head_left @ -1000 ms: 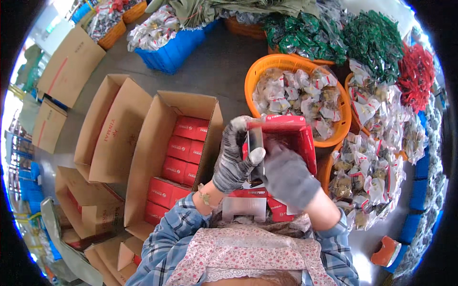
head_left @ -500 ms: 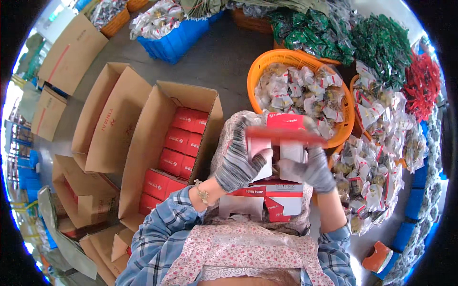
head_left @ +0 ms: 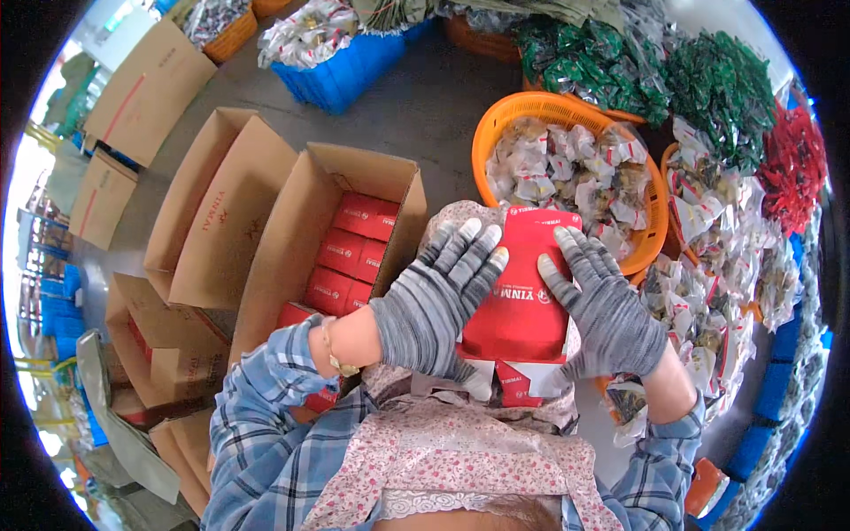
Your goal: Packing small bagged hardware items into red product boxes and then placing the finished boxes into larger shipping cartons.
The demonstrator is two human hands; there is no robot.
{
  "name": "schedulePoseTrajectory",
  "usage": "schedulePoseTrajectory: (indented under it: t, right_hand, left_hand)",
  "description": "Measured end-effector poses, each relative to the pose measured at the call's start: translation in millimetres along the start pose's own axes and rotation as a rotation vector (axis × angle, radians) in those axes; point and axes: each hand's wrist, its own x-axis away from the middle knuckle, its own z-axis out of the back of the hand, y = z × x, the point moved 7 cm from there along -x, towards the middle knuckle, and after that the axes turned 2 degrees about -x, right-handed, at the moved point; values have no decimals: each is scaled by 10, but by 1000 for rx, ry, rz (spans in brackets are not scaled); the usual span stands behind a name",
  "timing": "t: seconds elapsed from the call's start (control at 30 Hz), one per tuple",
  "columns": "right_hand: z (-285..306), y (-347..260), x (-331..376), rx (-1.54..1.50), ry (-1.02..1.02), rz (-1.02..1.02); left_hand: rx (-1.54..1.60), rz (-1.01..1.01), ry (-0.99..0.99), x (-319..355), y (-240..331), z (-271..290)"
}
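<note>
both gloved hands lie flat on a red box (head_left: 524,283) resting on the person's lap: the left hand (head_left: 440,301) spreads its fingers over the box's left edge, the right hand (head_left: 602,305) over its right edge, palms pressing rather than gripping, seemingly to hold the lid down. just left, on the floor, an open cardboard carton (head_left: 301,230) holds rows of like red boxes (head_left: 350,252), near for packing. an orange basket (head_left: 496,124) of wrapped sweets sits beyond the hands.
</note>
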Motion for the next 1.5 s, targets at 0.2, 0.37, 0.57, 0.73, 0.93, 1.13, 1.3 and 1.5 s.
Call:
schedulePoseTrajectory:
  t: [0.2,0.37,0.57,0.73,0.93,1.13,1.3,1.5]
  right_hand:
    - [-192,-64,-162,44,117,-62]
    - [-33,-18,-140,-131,-9,-23]
    - [-333,-75,-71,126,64,-17]
    - [-340,-187,-81,5,157,-117]
    - [-266,-121,125,-1073,512,-163]
    - [-620,1052,1039,-967,801,-548]
    - [-1111,1580,1530,-974,765,-593]
    - [-917,1549,1063,-968,751,-622]
  left_hand:
    - [-244,53,-111,-217,55,-167]
    - [-149,93,-193,-261,63,-81]
    - [-388,72,18,-151,121,-349]
    - [-291,107,9,-246,220,-235]
    - [196,66,-58,-179,352,17]
    - [464,386,929,1189,-653,82]
    - [-102,448,696,1973,-1446,8]
    - [-570,266,-268,2724,-2332,-1591]
